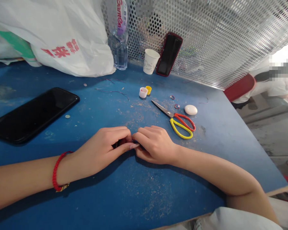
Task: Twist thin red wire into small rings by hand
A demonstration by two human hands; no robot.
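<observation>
My left hand (110, 147) and my right hand (155, 143) meet fingertip to fingertip just above the blue table (148, 195). Both are closed in a pinch, and what they hold is too small and too covered by the fingers to name. A faint dark thread seems to hang below the fingertips. A red braided bracelet (55, 172) circles my left wrist. Beyond my right hand lie scissors (169, 113) with one red and one yellow handle, blades partly apart or closed, I cannot tell. Two small red rings of thread (172, 97) rest near a white oval object (190, 110).
A black phone (33, 115) lies at the left. Small white (143, 93) and yellow caps (148, 90) stand mid-table. Along the perforated metal screen (201, 41) are a white plastic bag (69, 38), water bottle (120, 48), paper cup (150, 62) and leaning phone (169, 54). A person sits beyond, right.
</observation>
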